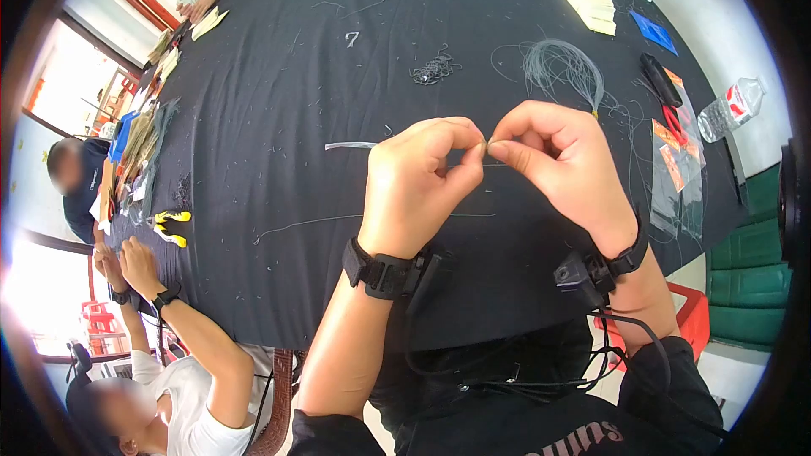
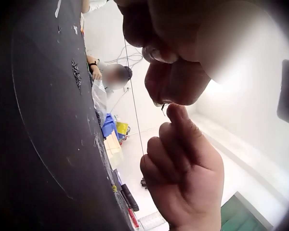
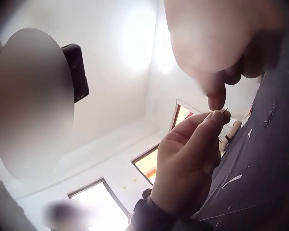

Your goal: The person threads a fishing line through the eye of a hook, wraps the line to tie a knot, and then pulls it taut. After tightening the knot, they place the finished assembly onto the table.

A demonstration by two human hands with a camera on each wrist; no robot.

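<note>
In the head view my left hand point(image 1: 418, 181) and right hand point(image 1: 562, 165) meet fingertip to fingertip above the black-covered table. A tiny dark hook point(image 2: 163, 109) pokes out from between my left thumb and finger, which pinch it; the right wrist view has the same hook point(image 3: 225, 110) at the thumb tip. Thin line point(image 2: 136, 103) stretches from near my left hand to the curled fingers of my right, which hold it. My right thumb and fingertip press together right at the hook. Beyond my left hand lies a strip of clear tubing point(image 1: 346, 145).
A heap of dark hooks point(image 1: 436, 68) and a coil of clear line point(image 1: 562, 67) lie farther back. Yellow-handled cutters point(image 1: 171, 226) sit left. Red-handled pliers point(image 1: 663, 89), plastic packets point(image 1: 680, 190) and a water bottle point(image 1: 733, 108) are right. Other people sit around the table.
</note>
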